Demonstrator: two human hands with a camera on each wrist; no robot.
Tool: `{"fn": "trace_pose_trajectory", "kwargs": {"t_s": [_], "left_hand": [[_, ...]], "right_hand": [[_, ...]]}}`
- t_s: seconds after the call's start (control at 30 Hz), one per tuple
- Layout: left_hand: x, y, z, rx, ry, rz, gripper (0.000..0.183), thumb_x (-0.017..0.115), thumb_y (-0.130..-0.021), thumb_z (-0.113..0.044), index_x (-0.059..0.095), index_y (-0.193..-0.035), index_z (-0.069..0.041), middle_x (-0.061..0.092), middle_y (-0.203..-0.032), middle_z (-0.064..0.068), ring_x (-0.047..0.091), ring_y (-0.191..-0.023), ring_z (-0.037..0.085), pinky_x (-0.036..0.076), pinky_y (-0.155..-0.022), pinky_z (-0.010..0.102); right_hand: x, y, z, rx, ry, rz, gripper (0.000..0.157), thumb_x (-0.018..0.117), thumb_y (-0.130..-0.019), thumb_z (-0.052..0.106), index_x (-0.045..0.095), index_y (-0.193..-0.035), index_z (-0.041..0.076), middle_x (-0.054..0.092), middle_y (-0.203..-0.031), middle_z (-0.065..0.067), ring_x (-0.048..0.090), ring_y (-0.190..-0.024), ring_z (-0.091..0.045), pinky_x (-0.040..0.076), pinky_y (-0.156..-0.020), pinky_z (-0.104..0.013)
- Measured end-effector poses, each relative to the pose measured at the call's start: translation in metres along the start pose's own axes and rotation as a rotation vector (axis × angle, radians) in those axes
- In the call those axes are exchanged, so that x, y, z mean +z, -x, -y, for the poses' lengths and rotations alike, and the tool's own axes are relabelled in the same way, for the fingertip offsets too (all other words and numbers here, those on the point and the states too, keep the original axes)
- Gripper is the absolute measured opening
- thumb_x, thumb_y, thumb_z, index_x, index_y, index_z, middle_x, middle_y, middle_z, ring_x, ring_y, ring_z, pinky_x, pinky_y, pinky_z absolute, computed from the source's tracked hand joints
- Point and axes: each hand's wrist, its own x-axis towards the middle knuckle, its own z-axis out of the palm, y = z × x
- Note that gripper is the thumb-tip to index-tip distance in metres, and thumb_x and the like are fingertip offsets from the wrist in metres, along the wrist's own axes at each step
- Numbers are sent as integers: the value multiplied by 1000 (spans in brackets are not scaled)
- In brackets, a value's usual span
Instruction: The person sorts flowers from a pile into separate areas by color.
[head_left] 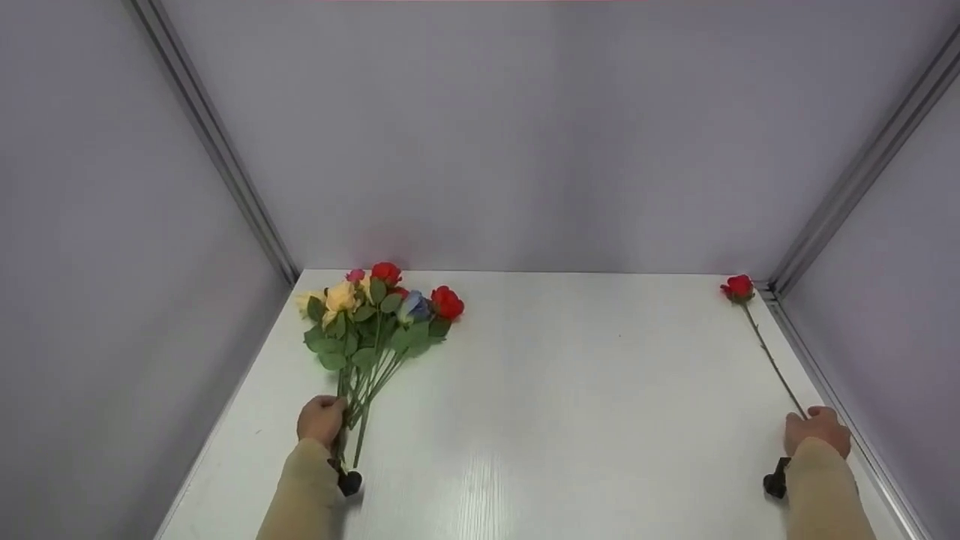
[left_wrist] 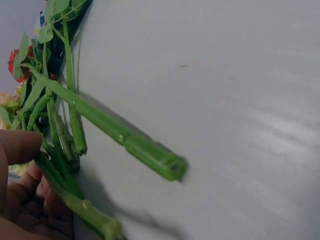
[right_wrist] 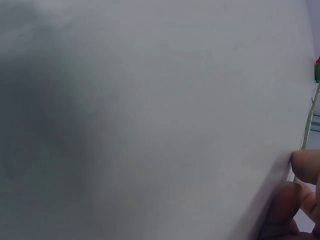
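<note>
At the left of the table, a bunch of flowers (head_left: 367, 311) lies fanned out, with yellow, red, pink and blue heads and green leaves. My left hand (head_left: 321, 420) pinches some of its stems near their lower ends. In the left wrist view, the thumb presses on a green stem (left_wrist: 75, 200), while another thick stem (left_wrist: 122, 135) slants loose beside it. Far to the right, my right hand (head_left: 819, 430) pinches the lower end of a single red rose (head_left: 739, 288). Its thin stem (head_left: 769, 356) runs back along the table's right side; only a sliver of it shows in the right wrist view.
The white table (head_left: 555, 390) is bounded by grey panels at the back (head_left: 525, 135), left and right. A metal rail (head_left: 832, 397) runs along the right edge, close to my right hand. Black wrist devices (head_left: 348, 481) stick out beside both sleeves.
</note>
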Motion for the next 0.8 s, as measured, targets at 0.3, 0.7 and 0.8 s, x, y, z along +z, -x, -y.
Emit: {"fn": "trace_pose_trajectory", "kwargs": {"t_s": [0.3, 0.7, 0.8], "left_hand": [[-12, 6, 4, 16, 15, -14, 36, 47, -101, -30, 59, -110, 3, 60, -98, 14, 54, -86, 25, 43, -73, 37], [-30, 3, 14, -25, 257, 71, 35, 37, -104, -30, 46, -117, 1, 55, -97, 7, 51, -86, 19, 42, -74, 32], [-28, 1, 14, -23, 237, 87, 36, 35, -104, -33, 45, -117, 0, 53, -100, 8, 50, -89, 20, 41, -77, 33]], "right_hand": [[1, 4, 4, -27, -7, 13, 70, 42, -98, 38, 17, -149, -3, 17, -139, -40, 31, -123, -53, 41, -92, -56], [3, 11, 7, -28, -20, 34, 74, 43, -97, 44, 18, -149, -2, 26, -137, -38, 39, -118, -52, 44, -87, -56], [2, 12, 6, -15, -18, 41, 75, 43, -97, 45, 17, -149, -2, 22, -139, -39, 38, -119, -53, 44, -87, -56]]}}
